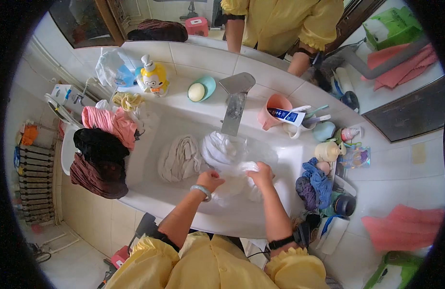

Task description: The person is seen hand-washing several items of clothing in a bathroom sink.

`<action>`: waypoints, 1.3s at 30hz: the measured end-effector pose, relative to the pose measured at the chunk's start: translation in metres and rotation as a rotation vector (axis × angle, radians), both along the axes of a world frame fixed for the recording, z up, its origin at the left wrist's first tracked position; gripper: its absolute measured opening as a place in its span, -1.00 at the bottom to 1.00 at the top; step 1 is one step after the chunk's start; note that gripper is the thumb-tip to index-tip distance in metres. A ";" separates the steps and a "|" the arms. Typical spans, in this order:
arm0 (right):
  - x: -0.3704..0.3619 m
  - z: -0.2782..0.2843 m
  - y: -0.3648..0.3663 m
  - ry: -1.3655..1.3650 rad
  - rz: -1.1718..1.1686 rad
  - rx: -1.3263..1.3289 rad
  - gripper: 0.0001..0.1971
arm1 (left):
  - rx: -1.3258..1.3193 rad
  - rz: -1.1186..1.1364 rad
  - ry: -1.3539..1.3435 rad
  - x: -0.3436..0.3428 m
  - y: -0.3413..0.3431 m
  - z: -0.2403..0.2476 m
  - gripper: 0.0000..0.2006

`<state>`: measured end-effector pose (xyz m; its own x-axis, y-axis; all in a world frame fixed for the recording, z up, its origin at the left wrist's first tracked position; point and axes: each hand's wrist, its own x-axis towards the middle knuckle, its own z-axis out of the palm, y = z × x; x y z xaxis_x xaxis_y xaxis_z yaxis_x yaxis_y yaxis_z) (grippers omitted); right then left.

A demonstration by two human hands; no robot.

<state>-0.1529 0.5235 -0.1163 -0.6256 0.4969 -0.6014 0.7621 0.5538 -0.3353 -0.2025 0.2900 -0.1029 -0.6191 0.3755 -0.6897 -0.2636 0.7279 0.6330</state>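
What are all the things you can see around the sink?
white cloth: one, white, in the basin under both hands
beige cloth: one, beige, in the basin, left side
tap: one, silver, behind the basin
sink: one, white, centre
pink cloth: one, pink, left rim
dark cloths: two, black and maroon, left rim
soap dish: one, teal, holding a pale soap
pump bottle: one, yellow, back left
cup: one, pink, right of tap
blue cloth: one, blue-purple, right rim
left hand: on the white cloth
right hand: gripping the white cloth
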 end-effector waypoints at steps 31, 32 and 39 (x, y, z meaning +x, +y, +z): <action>0.048 0.015 -0.017 0.122 0.417 0.320 -0.33 | 0.020 -0.518 0.493 0.022 -0.007 -0.015 -0.44; 0.049 0.008 -0.028 0.037 0.464 0.342 -0.38 | -0.108 -0.547 0.439 0.026 0.000 -0.009 -0.45; 0.026 -0.035 -0.030 0.210 0.217 0.466 -0.48 | -0.387 -0.477 0.447 0.020 -0.003 -0.062 -0.48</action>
